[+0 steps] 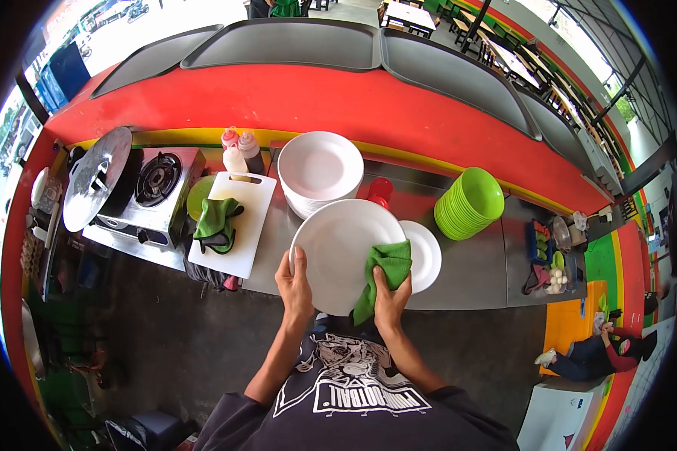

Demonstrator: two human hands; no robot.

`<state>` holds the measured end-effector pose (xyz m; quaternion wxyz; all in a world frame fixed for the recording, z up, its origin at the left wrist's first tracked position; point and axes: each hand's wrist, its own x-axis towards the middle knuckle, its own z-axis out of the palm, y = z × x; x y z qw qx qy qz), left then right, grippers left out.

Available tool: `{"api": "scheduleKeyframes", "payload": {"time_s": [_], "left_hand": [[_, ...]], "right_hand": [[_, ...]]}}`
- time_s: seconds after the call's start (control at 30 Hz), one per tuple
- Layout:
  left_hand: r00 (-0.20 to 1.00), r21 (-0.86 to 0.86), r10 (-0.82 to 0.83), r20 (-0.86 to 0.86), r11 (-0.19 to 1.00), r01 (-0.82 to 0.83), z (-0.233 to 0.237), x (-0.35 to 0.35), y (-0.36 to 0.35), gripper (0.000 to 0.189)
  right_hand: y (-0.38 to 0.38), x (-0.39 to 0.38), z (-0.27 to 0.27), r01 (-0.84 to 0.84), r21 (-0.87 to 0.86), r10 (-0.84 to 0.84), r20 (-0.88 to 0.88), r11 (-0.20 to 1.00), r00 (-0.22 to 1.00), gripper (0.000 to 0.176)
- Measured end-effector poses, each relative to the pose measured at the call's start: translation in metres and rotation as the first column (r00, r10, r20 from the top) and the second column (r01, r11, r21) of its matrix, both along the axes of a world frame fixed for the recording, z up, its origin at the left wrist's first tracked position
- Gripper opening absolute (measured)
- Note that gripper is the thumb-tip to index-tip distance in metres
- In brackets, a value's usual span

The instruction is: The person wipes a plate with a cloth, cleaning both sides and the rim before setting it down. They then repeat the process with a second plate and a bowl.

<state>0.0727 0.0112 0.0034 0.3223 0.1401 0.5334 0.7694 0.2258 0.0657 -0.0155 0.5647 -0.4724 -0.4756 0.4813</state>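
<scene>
A large white plate (335, 259) is held up in front of me, tilted toward my face. My left hand (295, 289) grips its left rim, thumb on the upper face and fingers behind. On the right side my right hand (391, 301) pinches a folded green cloth (387, 274) against the plate's rim. Behind the held plate stands a stack of white plates (320, 169). A smaller white plate (425, 255) shows partly from under the right side of the held one.
Left on the counter are a gas stove (154, 188), a metal lid (98, 180), a white cutting board (252, 218) with another green cloth (218, 225), and sauce bottles (237, 154). Green bowls (474, 203) stand stacked to the right. Grey trays (286, 45) line the red ledge. A person (602, 349) sits far right.
</scene>
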Motion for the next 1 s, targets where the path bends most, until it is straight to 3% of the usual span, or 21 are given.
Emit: {"api": "scheduleKeyframes", "payload": {"time_s": [0.07, 0.23, 0.33, 0.47, 0.57, 0.63, 0.73, 0.77, 0.87, 0.9, 1.0], "left_hand": [[0.997, 0.006, 0.026, 0.072, 1.000, -0.027, -0.003, 0.008, 0.001, 0.036], [0.927, -0.164, -0.376, -0.003, 0.914, 0.370, -0.004, -0.025, -0.006, 0.040], [0.895, -0.114, -0.383, -0.230, 0.923, 0.366, -0.008, -0.026, 0.000, 0.045], [0.832, -0.304, -0.502, -0.234, 0.851, 0.428, 0.006, -0.028, -0.005, 0.047], [0.730, -0.403, -0.632, -0.260, 0.758, 0.513, 0.017, -0.033, -0.005, 0.046], [0.641, -0.444, -0.691, -0.333, 0.715, 0.540, 0.025, -0.034, -0.003, 0.046], [0.644, -0.440, -0.688, -0.335, 0.718, 0.539, 0.040, -0.034, -0.001, 0.048], [0.676, -0.411, -0.659, -0.330, 0.745, 0.525, 0.039, -0.034, 0.000, 0.048], [0.769, -0.346, -0.571, -0.288, 0.811, 0.472, 0.032, -0.030, 0.000, 0.048], [0.797, -0.338, -0.544, -0.261, 0.825, 0.452, 0.030, -0.027, 0.000, 0.048], [0.903, -0.194, -0.398, -0.162, 0.910, 0.366, 0.014, -0.014, 0.007, 0.047]], "right_hand": [[0.008, 0.008, -0.005, -0.069, -0.028, 0.070, 0.028, 0.997, 0.997, 0.039], [0.032, 0.036, -0.006, -0.244, -0.071, 0.243, -0.021, 0.967, 0.970, 0.032], [0.040, 0.049, 0.002, -0.416, -0.013, 0.408, 0.218, 0.909, 0.886, 0.033], [0.054, 0.050, 0.018, -0.454, -0.072, 0.453, 0.303, 0.888, 0.839, 0.034], [0.065, 0.043, 0.047, -0.562, -0.005, 0.483, 0.517, 0.827, 0.707, 0.038], [0.069, 0.036, 0.056, -0.617, -0.008, 0.460, 0.675, 0.787, 0.577, 0.047], [0.062, 0.017, 0.075, -0.577, 0.005, 0.329, 0.817, 0.817, 0.474, 0.054], [0.066, 0.016, 0.057, -0.620, 0.170, 0.189, 0.863, 0.766, 0.469, 0.071], [0.051, -0.004, 0.063, -0.587, 0.351, -0.081, 0.896, 0.730, 0.437, 0.089], [0.047, -0.007, 0.057, -0.616, 0.304, -0.051, 0.918, 0.726, 0.393, 0.097], [0.031, -0.017, 0.028, -0.670, 0.249, 0.045, 0.920, 0.700, 0.389, 0.092]]}}
